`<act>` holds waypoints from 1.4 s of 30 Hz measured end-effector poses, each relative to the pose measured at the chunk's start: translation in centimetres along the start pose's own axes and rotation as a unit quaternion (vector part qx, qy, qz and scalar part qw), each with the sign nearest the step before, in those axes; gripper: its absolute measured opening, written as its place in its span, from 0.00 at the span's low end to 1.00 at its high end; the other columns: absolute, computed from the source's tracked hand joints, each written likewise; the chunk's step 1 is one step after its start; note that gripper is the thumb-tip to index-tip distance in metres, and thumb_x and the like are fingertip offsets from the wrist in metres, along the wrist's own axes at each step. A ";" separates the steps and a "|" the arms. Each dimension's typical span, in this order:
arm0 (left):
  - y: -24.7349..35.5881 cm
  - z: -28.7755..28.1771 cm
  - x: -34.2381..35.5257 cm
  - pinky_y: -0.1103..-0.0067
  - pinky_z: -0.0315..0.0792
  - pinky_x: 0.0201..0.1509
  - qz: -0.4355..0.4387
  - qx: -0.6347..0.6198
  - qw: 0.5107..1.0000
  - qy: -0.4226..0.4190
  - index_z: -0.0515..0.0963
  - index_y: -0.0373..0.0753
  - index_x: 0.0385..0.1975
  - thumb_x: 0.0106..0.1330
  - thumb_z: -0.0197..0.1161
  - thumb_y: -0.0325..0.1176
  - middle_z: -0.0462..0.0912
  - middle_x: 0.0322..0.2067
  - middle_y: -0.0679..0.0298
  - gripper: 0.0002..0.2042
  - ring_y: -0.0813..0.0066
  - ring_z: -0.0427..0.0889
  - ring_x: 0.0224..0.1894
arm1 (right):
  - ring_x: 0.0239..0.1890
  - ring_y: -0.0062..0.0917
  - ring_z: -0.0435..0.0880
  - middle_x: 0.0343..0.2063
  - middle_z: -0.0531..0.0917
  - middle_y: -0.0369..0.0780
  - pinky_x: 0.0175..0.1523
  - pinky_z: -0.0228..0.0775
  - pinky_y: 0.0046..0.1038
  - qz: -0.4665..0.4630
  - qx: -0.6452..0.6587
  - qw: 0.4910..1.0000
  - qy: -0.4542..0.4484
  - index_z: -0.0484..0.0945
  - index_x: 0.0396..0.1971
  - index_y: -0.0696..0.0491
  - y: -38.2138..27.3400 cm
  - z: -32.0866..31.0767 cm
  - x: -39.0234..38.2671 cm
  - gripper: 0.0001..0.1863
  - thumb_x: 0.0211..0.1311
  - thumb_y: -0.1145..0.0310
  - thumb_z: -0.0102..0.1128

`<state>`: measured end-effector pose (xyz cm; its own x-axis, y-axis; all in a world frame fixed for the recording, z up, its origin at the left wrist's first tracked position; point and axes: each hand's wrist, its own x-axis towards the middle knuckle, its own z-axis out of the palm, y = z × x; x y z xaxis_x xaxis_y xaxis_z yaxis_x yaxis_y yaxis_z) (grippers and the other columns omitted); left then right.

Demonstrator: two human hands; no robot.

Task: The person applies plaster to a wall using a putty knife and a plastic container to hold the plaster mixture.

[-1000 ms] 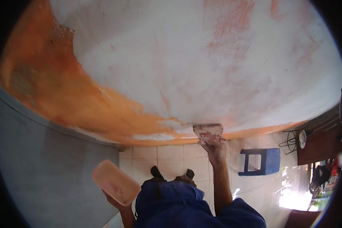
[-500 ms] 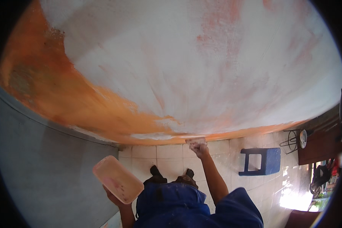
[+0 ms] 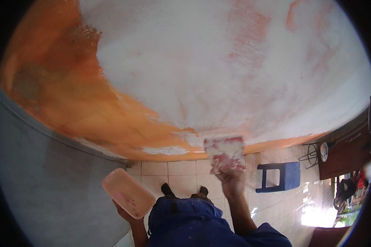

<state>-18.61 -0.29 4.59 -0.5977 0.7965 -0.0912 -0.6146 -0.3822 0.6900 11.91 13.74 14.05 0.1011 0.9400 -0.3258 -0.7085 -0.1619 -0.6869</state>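
Observation:
My right hand (image 3: 231, 181) is closed on a flat, squarish putty scraper (image 3: 226, 153), whose face is smeared with white filler over red. The blade's far edge is at the low part of the wall; whether it touches cannot be made out. My left hand (image 3: 123, 213) grips a shallow pinkish rectangular tub (image 3: 130, 192) from its lower left side, fingers mostly hidden under it. A little residue and several dark pink marks show inside the tub. Ahead, the wall (image 3: 165, 74) carries a broad white coat with reddish patches, and bare orange paint (image 3: 95, 111) shows at the left and along the bottom.
A grey wall (image 3: 62, 185) stands close on my left. On the tiled floor (image 3: 181, 168) to the right is a blue plastic stool (image 3: 290, 177). Beyond it are a black wire stand (image 3: 311, 155) and a brown wooden piece of furniture (image 3: 344, 152). Bright light falls at the lower right.
My right hand has drawn back from the wall base and moved slightly right, turning the scraper's smeared face into view. The tub in my left hand has hardly moved.

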 end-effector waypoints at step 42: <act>-0.7 -4.8 5.8 0.71 0.75 0.47 0.008 -0.014 1.000 0.000 0.58 0.40 0.59 0.65 0.53 0.41 0.69 0.50 0.59 0.25 0.67 0.75 0.47 | 0.44 0.39 0.80 0.39 0.78 0.52 0.50 0.77 0.38 0.120 -0.013 0.993 -0.006 0.73 0.37 0.70 11.0 -4.5 3.3 0.11 0.55 0.79 0.50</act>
<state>-24.13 2.35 0.14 -0.6075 0.7904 -0.0794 -0.6188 -0.4081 0.6712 7.62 13.75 2.49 -0.0770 0.8763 -0.4756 -0.6931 -0.3899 -0.6063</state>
